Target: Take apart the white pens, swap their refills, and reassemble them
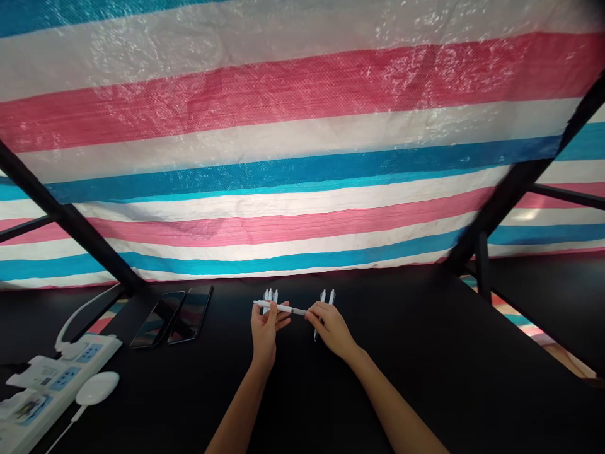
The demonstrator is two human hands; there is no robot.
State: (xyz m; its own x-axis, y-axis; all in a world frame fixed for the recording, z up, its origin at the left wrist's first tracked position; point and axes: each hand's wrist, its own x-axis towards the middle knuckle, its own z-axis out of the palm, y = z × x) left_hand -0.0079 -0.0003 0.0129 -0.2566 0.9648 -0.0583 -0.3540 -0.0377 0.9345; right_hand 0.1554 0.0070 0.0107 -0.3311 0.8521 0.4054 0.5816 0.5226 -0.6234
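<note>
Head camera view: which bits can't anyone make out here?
- Head view: pens by the right hand, partly hidden by it.
- Head view: pens by the left hand, partly hidden by it.
- Head view: any print on the held pen, too small.
- Head view: one end of the power strip, cut off by the edge.

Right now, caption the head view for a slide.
Left hand and right hand hold a white pen above a black table.

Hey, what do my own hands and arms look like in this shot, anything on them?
Your left hand and right hand are bare, with no gloves. No sleeve, watch or bracelet shows on the left forearm or the right forearm. Any thin ring would be too small to tell.
</note>
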